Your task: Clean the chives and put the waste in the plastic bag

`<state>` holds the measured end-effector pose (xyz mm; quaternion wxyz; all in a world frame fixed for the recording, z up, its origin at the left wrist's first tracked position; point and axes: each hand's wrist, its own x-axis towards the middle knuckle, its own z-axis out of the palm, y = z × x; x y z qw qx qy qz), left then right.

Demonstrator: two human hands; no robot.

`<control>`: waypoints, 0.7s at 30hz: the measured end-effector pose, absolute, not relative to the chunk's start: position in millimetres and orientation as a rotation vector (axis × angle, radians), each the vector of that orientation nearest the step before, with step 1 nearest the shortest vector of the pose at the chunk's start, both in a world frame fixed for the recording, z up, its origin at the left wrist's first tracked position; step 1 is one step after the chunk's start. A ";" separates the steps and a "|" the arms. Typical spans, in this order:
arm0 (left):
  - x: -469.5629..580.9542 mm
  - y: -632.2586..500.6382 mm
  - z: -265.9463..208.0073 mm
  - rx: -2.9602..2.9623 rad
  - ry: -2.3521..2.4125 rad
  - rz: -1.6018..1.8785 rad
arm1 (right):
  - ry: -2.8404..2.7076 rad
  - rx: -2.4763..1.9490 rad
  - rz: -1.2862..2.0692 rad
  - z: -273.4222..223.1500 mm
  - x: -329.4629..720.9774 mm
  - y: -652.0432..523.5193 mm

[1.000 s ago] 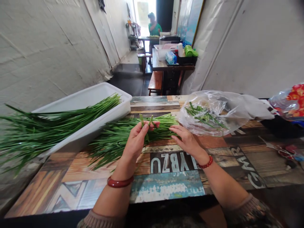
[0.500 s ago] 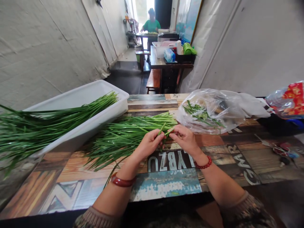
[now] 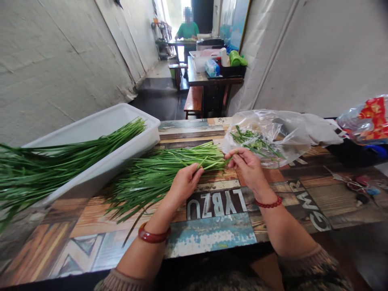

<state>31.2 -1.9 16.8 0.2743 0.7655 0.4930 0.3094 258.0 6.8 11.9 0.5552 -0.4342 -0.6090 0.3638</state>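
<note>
A loose pile of green garlic chives (image 3: 148, 169) lies on the table in front of me, pale stem ends to the right. My left hand (image 3: 185, 182) is closed over the near side of the pile, pinching a chive whose pale end sticks out past the thumb; a long leaf trails back under my wrist. To the right of the stem ends, my right hand (image 3: 247, 166) pinches a small green scrap between thumb and fingertips. Just beyond it lies a clear plastic bag (image 3: 295, 139) with green trimmings (image 3: 253, 139) at its mouth.
At the left, a white tub (image 3: 119, 117) holds more long chives. A red-printed packet (image 3: 371, 117) and keys (image 3: 362, 190) lie at the right on the patterned tabletop (image 3: 212, 240). Farther back are a loaded table (image 3: 209, 80), a bench (image 3: 193, 99) and a person in green (image 3: 188, 30).
My hands were together at the stem ends and are now apart. The right has moved right toward the bag with a green scrap; the left stays near the pile with the chive.
</note>
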 end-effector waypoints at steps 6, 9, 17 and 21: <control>36.1 -4.1 17.1 2.193 1.358 0.745 | -1.890 -1.023 0.504 10.8 241.6 -1.5; 36.9 -4.9 17.8 2.207 1.333 0.725 | -2.025 -0.951 0.418 9.6 240.4 -0.5; 37.4 -5.2 16.8 2.194 1.268 0.782 | -1.978 -0.956 0.532 5.4 241.0 3.0; 36.9 -4.6 18.6 2.171 1.249 0.854 | -1.731 -1.040 0.796 0.9 231.1 2.3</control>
